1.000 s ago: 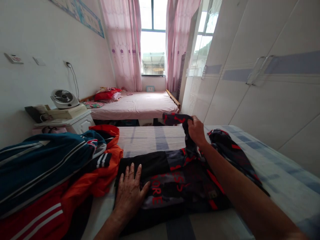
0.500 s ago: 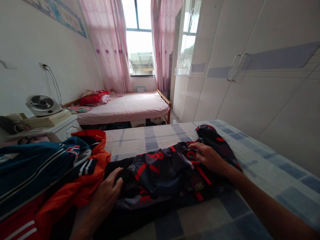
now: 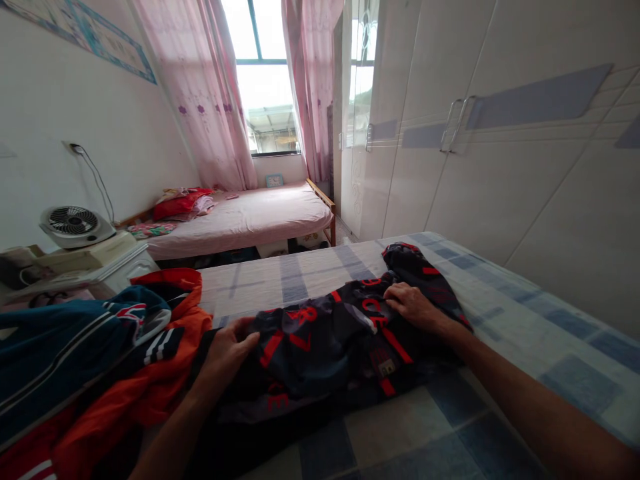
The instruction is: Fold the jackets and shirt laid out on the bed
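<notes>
A black jacket [image 3: 320,353] with red letters and stripes lies in a long, rumpled fold across the checked bed. My left hand [image 3: 231,343] is at its left end, thumb and fingers closing on the dark cloth near the far edge; the fingertips are partly hidden. Toward the right end, my right hand [image 3: 413,305] has its fingers curled into the fabric by the upper edge. Beyond that hand, a red-trimmed part of the jacket sticks out to the far right. An orange jacket [image 3: 130,373] and a teal jacket [image 3: 65,353] lie heaped left of my left hand.
Blue-and-white checked bedding [image 3: 545,360] extends to the right and far side. White wardrobes [image 3: 525,173] line the right. A small fan [image 3: 77,225] stands on a white cabinet [image 3: 140,263] at left. A pink-covered bed [image 3: 270,210] is by the window.
My left hand has moved up along the jacket's left end, and its fingers have drawn together on the cloth. My right hand's fingers have curled in more. The view has turned slightly.
</notes>
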